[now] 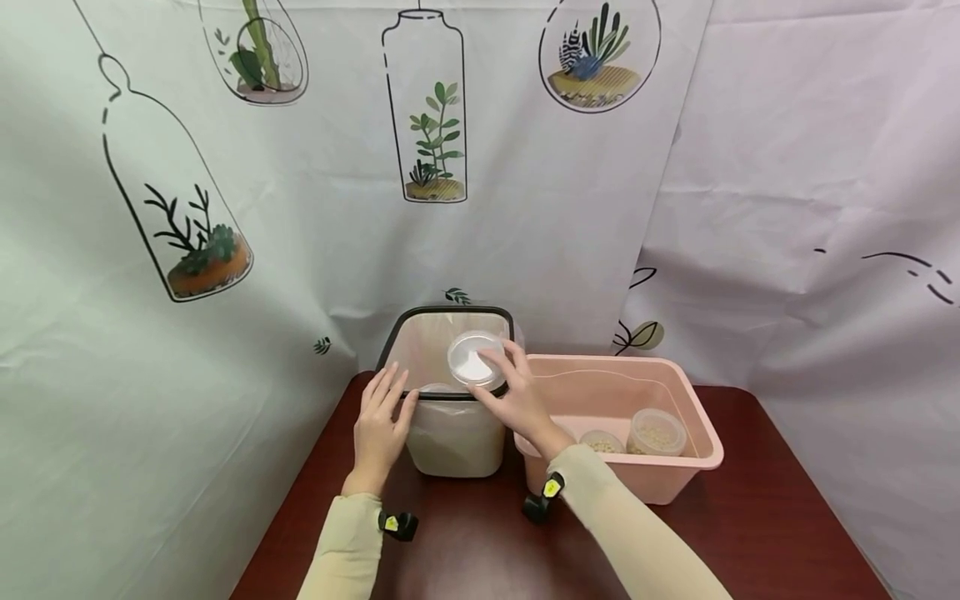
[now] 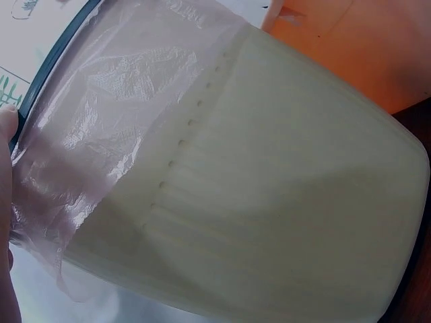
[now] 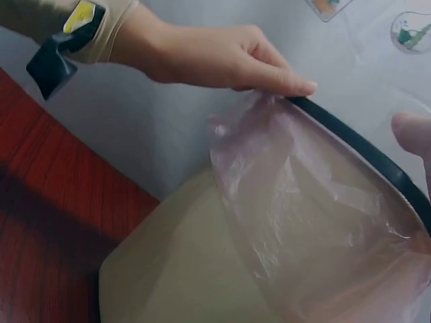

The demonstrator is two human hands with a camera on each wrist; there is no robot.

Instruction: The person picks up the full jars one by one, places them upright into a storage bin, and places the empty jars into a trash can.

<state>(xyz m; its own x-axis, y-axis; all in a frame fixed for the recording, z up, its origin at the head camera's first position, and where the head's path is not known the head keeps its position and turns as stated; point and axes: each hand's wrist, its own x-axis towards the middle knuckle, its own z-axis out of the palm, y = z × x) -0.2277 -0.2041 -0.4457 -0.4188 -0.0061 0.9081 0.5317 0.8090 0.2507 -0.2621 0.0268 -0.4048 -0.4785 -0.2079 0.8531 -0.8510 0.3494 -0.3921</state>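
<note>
A pale trash bin (image 1: 457, 442) with a black rim has a thin plastic liner (image 2: 135, 87) folded over its edge. My left hand (image 1: 380, 429) rests on the front left of that rim, fingers extended; the right wrist view shows its thumb (image 3: 289, 82) along the edge. Over the bin's mouth my right hand (image 1: 517, 400) pinches a round clear plastic container (image 1: 472, 358), tilted, between thumb and fingers. Another clear round rim (image 1: 437, 388) shows just inside the front of the bin. Only a fingertip of my right hand enters the right wrist view.
A pink rectangular tub (image 1: 615, 479) stands close at the bin's right. Inside are clear round containers (image 1: 656, 432) with small pale pieces in them. Both vessels stand on a dark red table (image 1: 465, 550), with a printed cloth (image 1: 517, 208) hanging behind.
</note>
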